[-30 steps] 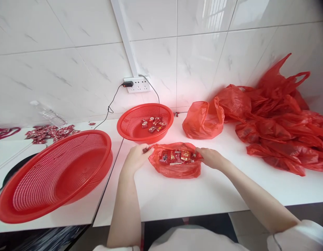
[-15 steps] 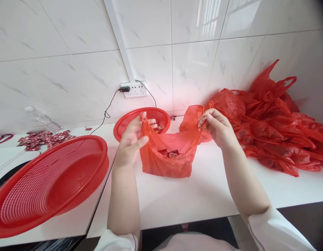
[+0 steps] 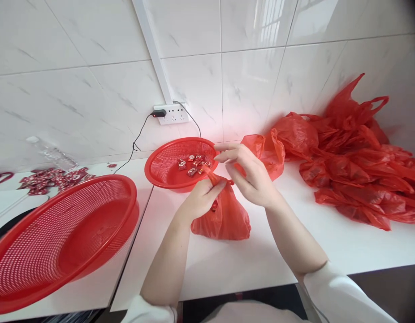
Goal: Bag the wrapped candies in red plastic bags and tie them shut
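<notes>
Bag [image 3: 231,220] sits on surface [image 3: 227,269] before smaller basket [image 3: 160,168]. Mouth, spread wide half a second ago, now bunched; wrapped pieces [image 3: 214,205] mostly covered, so bag apparently nearer closed. Left hand [image 3: 201,198] clamped on neck; right hand [image 3: 250,174] alongside, fingers apart, contact unclear.

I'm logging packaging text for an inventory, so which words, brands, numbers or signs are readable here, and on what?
No text can be read.
Wrapped packets in the smaller red basket: pale printed marks, too small and blurred.
Packet pile at far left: too small to read.
Held red bag: no legible print.
Larger red basket: faint mark on its floor, too indistinct.
</notes>
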The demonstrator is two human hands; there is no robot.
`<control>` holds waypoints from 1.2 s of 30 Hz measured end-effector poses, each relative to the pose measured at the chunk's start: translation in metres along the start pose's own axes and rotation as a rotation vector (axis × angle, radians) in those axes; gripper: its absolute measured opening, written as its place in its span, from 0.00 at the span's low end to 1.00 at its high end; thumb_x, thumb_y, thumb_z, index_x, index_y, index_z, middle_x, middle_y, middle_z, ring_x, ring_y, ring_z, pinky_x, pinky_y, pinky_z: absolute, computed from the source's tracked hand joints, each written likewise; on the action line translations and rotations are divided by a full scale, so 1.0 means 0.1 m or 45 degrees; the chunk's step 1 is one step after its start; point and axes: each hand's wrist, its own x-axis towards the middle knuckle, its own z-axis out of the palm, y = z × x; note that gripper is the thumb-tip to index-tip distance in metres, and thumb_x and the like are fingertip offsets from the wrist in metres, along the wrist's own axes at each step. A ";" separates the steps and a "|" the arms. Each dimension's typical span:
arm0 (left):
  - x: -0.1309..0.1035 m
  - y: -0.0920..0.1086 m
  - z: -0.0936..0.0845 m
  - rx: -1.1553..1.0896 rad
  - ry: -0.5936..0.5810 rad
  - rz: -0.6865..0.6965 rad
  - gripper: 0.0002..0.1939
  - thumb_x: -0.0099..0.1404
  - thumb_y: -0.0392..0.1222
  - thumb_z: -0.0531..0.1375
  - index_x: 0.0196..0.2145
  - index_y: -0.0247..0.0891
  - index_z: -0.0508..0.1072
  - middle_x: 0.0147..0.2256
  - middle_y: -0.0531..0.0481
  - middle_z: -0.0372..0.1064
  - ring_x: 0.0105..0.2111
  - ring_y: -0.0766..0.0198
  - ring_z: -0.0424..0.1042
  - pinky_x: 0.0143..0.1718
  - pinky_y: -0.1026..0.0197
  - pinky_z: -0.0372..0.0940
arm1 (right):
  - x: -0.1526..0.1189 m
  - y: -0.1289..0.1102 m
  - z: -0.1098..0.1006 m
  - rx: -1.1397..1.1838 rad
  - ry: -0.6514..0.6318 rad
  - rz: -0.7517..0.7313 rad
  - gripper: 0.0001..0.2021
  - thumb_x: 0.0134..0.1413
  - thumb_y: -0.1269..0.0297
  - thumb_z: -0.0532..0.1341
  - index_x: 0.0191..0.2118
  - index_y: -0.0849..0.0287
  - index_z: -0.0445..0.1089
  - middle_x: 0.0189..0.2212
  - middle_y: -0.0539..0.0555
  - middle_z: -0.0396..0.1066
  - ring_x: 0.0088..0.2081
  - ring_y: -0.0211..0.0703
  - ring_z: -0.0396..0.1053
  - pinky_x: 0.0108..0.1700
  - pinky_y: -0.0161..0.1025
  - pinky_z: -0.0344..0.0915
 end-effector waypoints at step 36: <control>-0.05 0.05 -0.19 -0.219 -0.283 0.213 0.04 0.59 0.32 0.60 0.32 0.37 0.75 0.26 0.51 0.70 0.27 0.65 0.70 0.32 0.61 0.66 | -0.25 0.33 -0.13 0.385 -0.448 0.436 0.26 0.58 0.71 0.59 0.61 0.51 0.57 0.47 0.54 0.71 0.51 0.43 0.68 0.56 0.49 0.64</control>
